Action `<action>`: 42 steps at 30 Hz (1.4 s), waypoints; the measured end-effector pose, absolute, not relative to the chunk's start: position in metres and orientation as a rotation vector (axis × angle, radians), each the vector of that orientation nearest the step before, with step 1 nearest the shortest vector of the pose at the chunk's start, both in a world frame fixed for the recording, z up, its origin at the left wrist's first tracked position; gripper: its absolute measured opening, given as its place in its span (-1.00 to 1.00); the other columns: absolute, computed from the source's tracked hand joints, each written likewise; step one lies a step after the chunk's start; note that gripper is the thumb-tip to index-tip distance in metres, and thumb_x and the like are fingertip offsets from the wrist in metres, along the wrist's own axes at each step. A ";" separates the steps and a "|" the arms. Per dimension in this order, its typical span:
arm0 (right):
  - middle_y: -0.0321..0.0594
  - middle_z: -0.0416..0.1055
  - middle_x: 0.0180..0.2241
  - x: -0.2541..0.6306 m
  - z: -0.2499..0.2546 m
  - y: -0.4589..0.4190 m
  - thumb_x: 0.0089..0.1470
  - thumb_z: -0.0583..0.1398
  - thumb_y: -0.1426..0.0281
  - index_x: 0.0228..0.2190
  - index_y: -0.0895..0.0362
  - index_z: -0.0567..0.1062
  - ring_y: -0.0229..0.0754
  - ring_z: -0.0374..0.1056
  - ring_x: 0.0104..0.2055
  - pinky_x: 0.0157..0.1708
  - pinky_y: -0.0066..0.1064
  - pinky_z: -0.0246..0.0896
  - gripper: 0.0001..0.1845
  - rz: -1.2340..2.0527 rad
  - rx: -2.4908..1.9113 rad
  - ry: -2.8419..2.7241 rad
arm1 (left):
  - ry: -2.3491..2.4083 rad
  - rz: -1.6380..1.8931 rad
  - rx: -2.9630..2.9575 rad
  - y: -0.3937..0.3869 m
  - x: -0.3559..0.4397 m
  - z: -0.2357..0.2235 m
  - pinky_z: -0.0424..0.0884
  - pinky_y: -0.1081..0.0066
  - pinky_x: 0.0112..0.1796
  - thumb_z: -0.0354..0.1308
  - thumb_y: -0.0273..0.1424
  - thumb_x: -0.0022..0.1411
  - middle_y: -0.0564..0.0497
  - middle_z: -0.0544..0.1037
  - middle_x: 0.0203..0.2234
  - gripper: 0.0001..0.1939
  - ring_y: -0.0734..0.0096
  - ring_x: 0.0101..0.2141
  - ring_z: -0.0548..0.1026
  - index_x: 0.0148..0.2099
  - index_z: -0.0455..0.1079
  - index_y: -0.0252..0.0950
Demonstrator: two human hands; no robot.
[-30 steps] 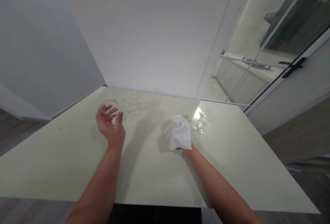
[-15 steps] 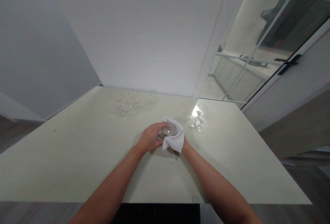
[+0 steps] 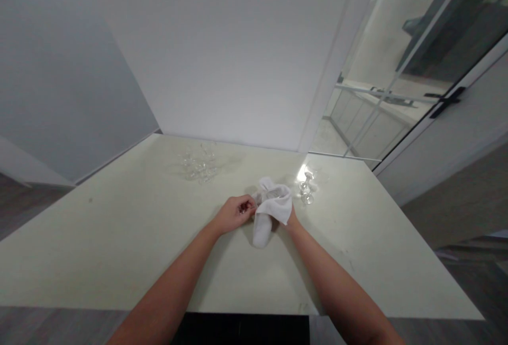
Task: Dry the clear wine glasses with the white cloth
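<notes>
My left hand (image 3: 235, 214) has its fingers closed around the stem end of a small clear stemmed glass (image 3: 257, 197). The glass lies sideways between my hands, and a white cloth (image 3: 275, 207) covers most of its bowl. Behind that cloth, my right hand (image 3: 291, 221) grips the fabric from the right side; its fingers are largely hidden. One fold of cloth hangs down toward the table, below the glass.
A cluster of several clear glasses (image 3: 200, 168) stands at the back left of the white table (image 3: 130, 250). More stemmed glasses (image 3: 306, 189) are at the back right, near a bright reflection. A wall borders the table's far edge.
My left hand has slid off the bowl toward the stem end, its fingers drawn together. My right hand and the cloth have shifted slightly right, and the cloth now covers more of the glass.
</notes>
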State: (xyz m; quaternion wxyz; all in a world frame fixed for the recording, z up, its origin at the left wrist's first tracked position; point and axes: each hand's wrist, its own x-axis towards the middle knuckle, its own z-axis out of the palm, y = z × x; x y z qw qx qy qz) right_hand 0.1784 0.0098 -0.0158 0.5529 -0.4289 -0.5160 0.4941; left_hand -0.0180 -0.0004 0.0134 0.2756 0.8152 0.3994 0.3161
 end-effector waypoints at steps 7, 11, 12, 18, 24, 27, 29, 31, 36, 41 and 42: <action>-0.11 0.54 -0.23 0.175 -0.021 0.010 -0.16 0.32 0.14 -0.28 0.17 0.53 -0.06 0.45 -0.19 -0.09 -0.18 0.35 -0.57 1.141 -0.905 -1.170 | 1.016 1.234 2.004 0.000 -0.023 0.010 0.33 0.45 -0.44 0.01 -0.15 0.27 -0.02 0.48 -0.41 -0.67 0.44 -0.47 0.40 -0.15 0.31 -0.32; -0.11 0.51 -0.13 0.177 -0.043 0.015 -0.04 0.22 0.04 -0.22 0.14 0.49 -0.07 0.41 -0.08 0.02 -0.16 0.28 -0.53 1.131 -0.938 -1.067 | 1.042 1.349 2.479 -0.005 -0.024 0.009 0.33 0.42 -0.34 0.16 -0.23 0.15 -0.09 0.48 -0.33 -0.75 0.38 -0.36 0.43 -0.22 0.32 -0.30; -0.11 0.51 -0.14 0.178 -0.044 0.015 -0.04 0.23 0.03 -0.24 0.13 0.49 -0.06 0.42 -0.08 0.02 -0.15 0.29 -0.54 1.159 -0.925 -1.100 | 1.067 1.334 2.519 -0.005 -0.024 0.009 0.31 0.44 -0.37 0.13 -0.26 0.18 -0.05 0.46 -0.41 -0.81 0.41 -0.40 0.41 -0.29 0.31 -0.29; -0.15 0.51 -0.20 0.177 -0.020 -0.001 -0.28 0.42 0.25 -0.16 0.10 0.47 -0.07 0.43 -0.18 -0.08 -0.22 0.34 -0.43 1.038 -0.853 -1.476 | 1.366 1.299 1.877 0.010 -0.021 0.001 0.14 0.47 -0.52 -0.12 -0.29 0.27 0.13 0.19 -0.67 -0.70 0.48 -0.60 0.21 -0.51 0.13 -0.24; -0.12 0.49 -0.16 0.173 -0.016 -0.005 -0.28 0.41 0.28 -0.10 0.11 0.45 -0.07 0.41 -0.15 -0.08 -0.22 0.34 -0.38 0.878 -0.874 -1.504 | 1.354 1.272 1.783 0.013 -0.026 0.002 0.23 0.47 -0.47 -0.06 -0.19 0.26 0.11 0.36 -0.55 -0.74 0.47 -0.55 0.29 -0.35 0.25 -0.25; -0.13 0.53 -0.19 0.175 -0.022 0.003 -0.06 0.29 0.20 -0.21 0.10 0.51 -0.07 0.44 -0.14 -0.03 -0.16 0.32 -0.65 0.978 -0.857 -1.411 | 1.277 1.314 2.082 0.004 -0.027 0.007 0.28 0.46 -0.35 0.15 -0.19 0.15 0.04 0.42 -0.37 -0.72 0.45 -0.42 0.37 -0.18 0.28 -0.25; -0.15 0.54 -0.21 0.177 -0.024 0.006 -0.01 0.24 0.16 -0.31 0.08 0.54 -0.06 0.44 -0.11 0.03 -0.14 0.28 -0.71 0.980 -0.846 -1.410 | 1.218 1.293 2.229 0.001 -0.026 0.010 0.28 0.46 -0.34 0.18 -0.21 0.13 0.04 0.40 -0.40 -0.75 0.44 -0.41 0.37 -0.26 0.29 -0.25; -0.15 0.54 -0.25 0.179 -0.023 0.006 -0.03 0.26 0.14 -0.32 0.09 0.54 -0.06 0.45 -0.16 -0.02 -0.14 0.32 -0.70 1.018 -0.839 -1.419 | 1.239 1.284 2.205 0.001 -0.023 0.009 0.24 0.48 -0.40 0.18 -0.20 0.14 0.09 0.34 -0.50 -0.75 0.47 -0.48 0.32 -0.36 0.25 -0.25; -0.11 0.46 -0.16 0.175 -0.017 -0.004 -0.29 0.42 0.27 -0.13 0.10 0.47 -0.06 0.40 -0.14 -0.06 -0.17 0.34 -0.39 0.850 -0.834 -1.526 | 1.311 1.242 1.814 0.011 -0.018 0.003 0.12 0.52 -0.52 0.12 -0.13 0.20 0.18 0.18 -0.65 -0.64 0.54 -0.59 0.19 -0.45 0.14 -0.24; -0.10 0.41 -0.08 0.167 -0.019 -0.006 -0.29 0.41 0.29 -0.07 0.07 0.43 -0.05 0.36 -0.03 0.02 -0.17 0.29 -0.34 0.706 -0.851 -1.518 | 1.283 1.270 1.790 0.009 -0.021 0.003 0.21 0.52 -0.49 0.15 -0.13 0.17 0.15 0.32 -0.53 -0.70 0.52 -0.54 0.30 -0.27 0.22 -0.24; -0.11 0.44 -0.13 0.166 -0.020 -0.005 -0.24 0.39 0.28 -0.08 0.09 0.42 -0.07 0.39 -0.10 -0.05 -0.19 0.34 -0.39 0.766 -0.865 -1.464 | 1.269 1.278 1.853 0.008 -0.022 0.004 0.24 0.51 -0.47 0.18 -0.15 0.16 0.12 0.36 -0.48 -0.69 0.51 -0.52 0.33 -0.21 0.23 -0.24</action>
